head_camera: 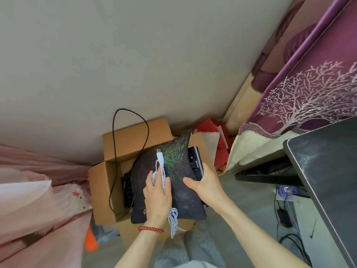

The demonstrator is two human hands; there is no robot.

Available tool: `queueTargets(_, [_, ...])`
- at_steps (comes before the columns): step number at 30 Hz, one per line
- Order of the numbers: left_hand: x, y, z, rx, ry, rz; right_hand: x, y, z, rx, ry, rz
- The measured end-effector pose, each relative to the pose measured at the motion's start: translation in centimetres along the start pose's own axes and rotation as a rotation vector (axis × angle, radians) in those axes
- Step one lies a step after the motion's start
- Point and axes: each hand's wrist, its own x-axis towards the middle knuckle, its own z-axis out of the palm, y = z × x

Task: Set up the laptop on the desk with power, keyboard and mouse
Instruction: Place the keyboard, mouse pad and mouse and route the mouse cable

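Both forearms reach down over the open brown cardboard box. Left hand pins a white mouse and its braided white cable onto the dark green-printed mouse pad; right hand grips pad and black keyboard edge. Best lift the stack level, minding the dangling black cord, toward the dark desk on the right.

A white mouse with a braided white cable lay on a dark, green-patterned mouse pad; a black keyboard showed beneath the pad's right edge.
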Motion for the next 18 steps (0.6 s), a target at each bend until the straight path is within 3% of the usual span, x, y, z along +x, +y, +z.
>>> queueTargets(7, [-4.5, 1.8, -4.5, -0.153, 0.037, 0.154, -6.1, -4.5, -0.3, -0.143, 0.075, -0.110])
queueTargets(12, [-9.9, 6.5, -8.6, -0.048, 0.062, 0.347, -14.0, -8.0, -3.4, 0.020, 0.174, -0.223])
queueTargets(18, [-18.2, 11.9, -13.1, 0.112, 0.162, 0.742, -25.0, -9.2, -7.4, 0.254, 0.353, -0.363])
